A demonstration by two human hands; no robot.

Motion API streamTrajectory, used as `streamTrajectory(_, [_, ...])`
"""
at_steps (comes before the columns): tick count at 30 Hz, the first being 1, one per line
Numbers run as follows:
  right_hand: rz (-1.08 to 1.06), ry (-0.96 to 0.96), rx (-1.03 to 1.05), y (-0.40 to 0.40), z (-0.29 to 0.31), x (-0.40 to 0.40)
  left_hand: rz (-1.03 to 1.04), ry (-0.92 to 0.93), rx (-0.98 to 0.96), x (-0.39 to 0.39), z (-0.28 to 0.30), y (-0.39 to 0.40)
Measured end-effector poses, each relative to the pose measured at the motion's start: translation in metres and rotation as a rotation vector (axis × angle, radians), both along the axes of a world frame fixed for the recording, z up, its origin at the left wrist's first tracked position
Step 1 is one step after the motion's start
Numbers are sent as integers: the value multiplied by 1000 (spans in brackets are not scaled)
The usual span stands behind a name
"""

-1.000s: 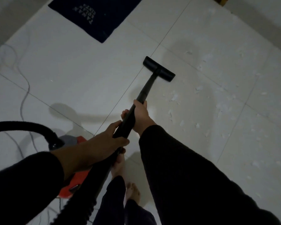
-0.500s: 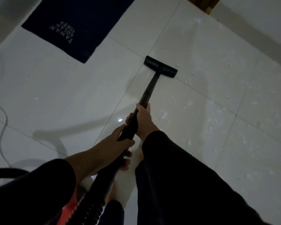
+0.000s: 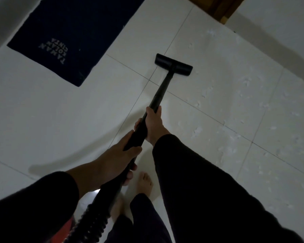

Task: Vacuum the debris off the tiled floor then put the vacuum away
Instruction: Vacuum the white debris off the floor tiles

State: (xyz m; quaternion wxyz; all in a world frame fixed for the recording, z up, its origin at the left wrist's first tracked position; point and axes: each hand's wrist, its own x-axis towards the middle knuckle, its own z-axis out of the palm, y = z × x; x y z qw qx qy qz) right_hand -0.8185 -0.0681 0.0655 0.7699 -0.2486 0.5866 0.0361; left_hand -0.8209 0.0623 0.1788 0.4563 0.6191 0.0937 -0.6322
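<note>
Both hands hold the vacuum pole (image 3: 158, 95): right grip (image 3: 154, 124) ahead, left grip (image 3: 118, 160) behind; the nozzle (image 3: 173, 64) sits beyond them, debris (image 3: 197, 131) right of it; sweep rightward slowly, nozzle flat on the floor (image 3: 60, 120).

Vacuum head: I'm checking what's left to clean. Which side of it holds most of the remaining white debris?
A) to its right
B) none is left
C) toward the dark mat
A: the white scraps lie scattered over the tiles right of the vacuum head; the floor toward the dark mat looks bare.
</note>
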Motion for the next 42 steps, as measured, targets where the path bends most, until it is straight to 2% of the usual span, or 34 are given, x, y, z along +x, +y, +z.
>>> streamTrajectory(11, [-10, 16, -77, -59, -12, 88, -92, -89, -30, 89, -9, -56])
streamTrajectory(20, [-70, 60, -130, -106, -17, 144, -171, -37, -62, 158, -17, -102])
streamTrajectory(31, [-100, 84, -197, -205, -34, 184, -215, -33, -70, 203, -51, -194])
streamTrajectory(42, [-82, 127, -213, -292, -34, 215, -197, 4, -78, 233, -53, -280])
